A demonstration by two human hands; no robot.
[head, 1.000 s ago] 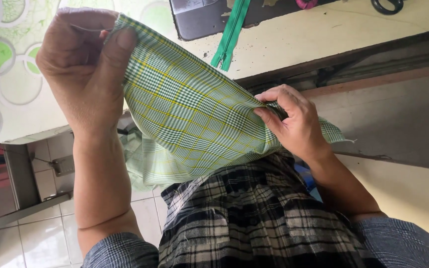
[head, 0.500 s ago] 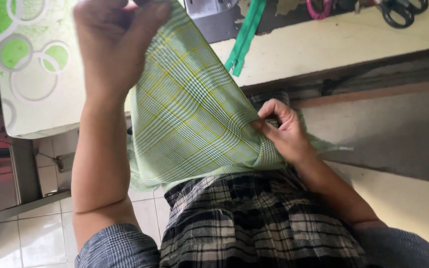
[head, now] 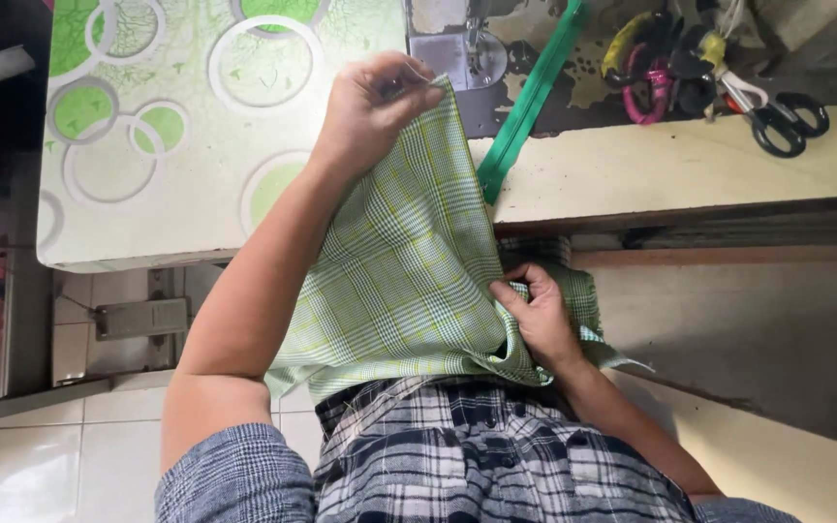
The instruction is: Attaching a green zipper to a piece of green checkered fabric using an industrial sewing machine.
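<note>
Moved: both hands sit lower in view than half a second ago, more tabletop showing.
Left hand [head: 365, 111]: at 11 o'clock, fingertips pinching the green plaid cloth [head: 404, 276] by its top corner.
Right hand [head: 535, 315]: near centre, fingers curled, gripping the cloth's lower edge (bunched).
Scissors [head: 777, 116]: 2 o'clock, on the table [head: 680, 169].

both forearms bare. left hand [head: 365, 111] and right hand [head: 535, 315] bare, no rings or watch showing. blue-grey finely checked sleeves [head: 234, 475] pushed up past the elbows. dark navy, white and grey plaid garment [head: 477, 455] over the lap, small dark buttons on it.
</note>
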